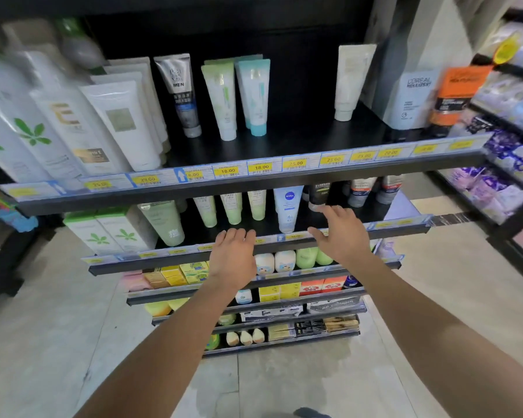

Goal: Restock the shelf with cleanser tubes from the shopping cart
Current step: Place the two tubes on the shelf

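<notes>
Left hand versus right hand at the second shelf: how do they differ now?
The left hand lies over the second shelf's front rail, fingers together; the right hand is farther in, fingers spread near the black tube beside the Nivea tube. Both are open and hold nothing.

One head-worn wide-angle camera gives the only view, so no part of the scene is shared with a second view. It looks forward and down at a store shelf unit from close in front. The top shelf (254, 179) with its price-tag rail crosses the middle of the frame, seen slightly from above; the lower shelves step away toward the bottom centre, down to the tiled floor (58, 342). Both forearms enter from the bottom edge, with the left hand (233, 254) and right hand (340, 233) near frame centre. Straight edges bow toward the frame's sides, and the left and right margins are blurred.
</notes>
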Demonstrator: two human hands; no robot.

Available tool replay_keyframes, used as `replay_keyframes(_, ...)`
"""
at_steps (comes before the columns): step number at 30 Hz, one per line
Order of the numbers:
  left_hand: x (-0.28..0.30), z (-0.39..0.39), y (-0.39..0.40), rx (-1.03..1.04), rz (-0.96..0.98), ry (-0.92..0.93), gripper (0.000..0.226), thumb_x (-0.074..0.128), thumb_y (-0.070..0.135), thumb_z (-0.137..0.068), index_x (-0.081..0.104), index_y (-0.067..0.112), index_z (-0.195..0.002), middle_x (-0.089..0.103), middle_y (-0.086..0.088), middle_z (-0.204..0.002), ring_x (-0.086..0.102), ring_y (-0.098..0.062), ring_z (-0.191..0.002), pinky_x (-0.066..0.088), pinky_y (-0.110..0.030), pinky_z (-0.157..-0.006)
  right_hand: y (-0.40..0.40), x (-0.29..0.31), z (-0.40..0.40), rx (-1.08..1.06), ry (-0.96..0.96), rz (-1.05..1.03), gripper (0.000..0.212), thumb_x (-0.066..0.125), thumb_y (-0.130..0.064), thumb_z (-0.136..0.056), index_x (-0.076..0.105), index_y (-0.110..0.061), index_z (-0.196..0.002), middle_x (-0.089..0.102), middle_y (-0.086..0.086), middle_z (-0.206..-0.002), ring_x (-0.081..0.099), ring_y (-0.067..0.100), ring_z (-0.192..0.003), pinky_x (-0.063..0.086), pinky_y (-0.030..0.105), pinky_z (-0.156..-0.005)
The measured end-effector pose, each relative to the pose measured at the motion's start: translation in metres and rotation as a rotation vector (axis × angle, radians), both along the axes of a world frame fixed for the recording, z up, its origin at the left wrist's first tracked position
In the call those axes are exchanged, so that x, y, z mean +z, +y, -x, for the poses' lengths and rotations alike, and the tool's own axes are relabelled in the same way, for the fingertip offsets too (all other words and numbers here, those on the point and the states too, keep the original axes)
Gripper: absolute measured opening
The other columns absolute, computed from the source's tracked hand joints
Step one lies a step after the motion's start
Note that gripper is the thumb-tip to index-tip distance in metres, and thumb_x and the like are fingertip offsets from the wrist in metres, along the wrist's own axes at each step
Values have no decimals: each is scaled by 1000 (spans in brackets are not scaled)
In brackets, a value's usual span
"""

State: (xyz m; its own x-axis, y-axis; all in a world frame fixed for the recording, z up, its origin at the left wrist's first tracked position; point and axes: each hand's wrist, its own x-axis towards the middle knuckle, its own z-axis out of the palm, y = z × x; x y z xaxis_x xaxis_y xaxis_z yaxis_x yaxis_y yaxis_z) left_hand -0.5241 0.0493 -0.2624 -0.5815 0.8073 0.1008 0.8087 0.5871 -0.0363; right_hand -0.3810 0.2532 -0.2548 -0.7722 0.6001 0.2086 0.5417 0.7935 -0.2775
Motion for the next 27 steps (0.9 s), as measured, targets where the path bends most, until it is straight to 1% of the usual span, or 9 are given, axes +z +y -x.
replay_keyframes(4,29,-13,-12,-73,-1,43,52,51,24,-90,44,18,-142,54,-2,-134,46,-25,-127,29,-38,-114,-31,28,-45,-61,-72,-160,51,59,-48,-91,56,-19,-132,61,5,-124,55,32,-112,50,45,-88)
replay_keyframes(8,54,-33,-10,-180,-43,54,49,51,26,-91,49,18,-140,56,-2,-135,47,-25,-127,32,-37,-111,-61,56,-101,-201,-66,-190,50,63,-46,-88,57,-17,-129,62,8,-123,57,35,-112,50,46,-86)
replay_keyframes(10,62,-48,-6,-252,-83,64,45,54,27,-91,55,18,-135,61,-2,-128,52,-25,-121,37,-38,-106,-75,67,-134,-298,-72,-186,51,63,-45,-87,56,-18,-129,62,8,-126,56,36,-116,49,45,-88)
replay_keyframes(13,73,-76,7,-358,-144,83,37,61,25,-86,66,14,-120,68,-6,-109,61,-29,-104,46,-42,-92,-92,76,-186,-397,-153,-211,52,59,-49,-89,53,-22,-133,59,4,-131,53,31,-120,47,42,-90)
replay_keyframes(17,88,-133,26,-511,-165,80,30,61,23,-86,67,12,-113,67,-6,-101,60,-30,-97,47,-43,-87,-109,85,-248,-518,-240,-206,51,57,-49,-89,50,-22,-132,57,3,-131,53,30,-116,49,43,-89)
replay_keyframes(19,95,-163,36,-598,-152,95,29,61,25,-85,67,14,-112,67,-5,-103,60,-29,-99,47,-42,-87,-116,88,-277,-608,-237,-181,52,57,-49,-89,49,-23,-133,55,1,-132,52,29,-117,49,44,-91)
replay_keyframes(21,101,-194,47,-653,-155,94,31,61,27,-84,67,16,-112,68,-4,-102,62,-27,-97,48,-40,-84,-120,91,-309,-696,-180,-142,53,58,-49,-89,48,-24,-134,53,-1,-135,50,29,-121,47,45,-94)
replay_keyframes(24,108,-243,66,-675,-201,36,26,59,28,-83,66,18,-106,68,-3,-98,61,-27,-93,50,-40,-79,-120,95,-359,-803,-108,-111,55,56,-51,-90,46,-26,-139,50,-3,-141,46,26,-126,43,41,-101)
replay_keyframes(27,109,-295,92,-710,-254,-22,37,60,31,-85,63,16,-119,67,-4,-108,60,-28,-100,47,-41,-83,-112,96,-409,-874,-120,-111,56,52,-55,-91,44,-29,-139,48,-5,-142,45,25,-128,45,41,-96)
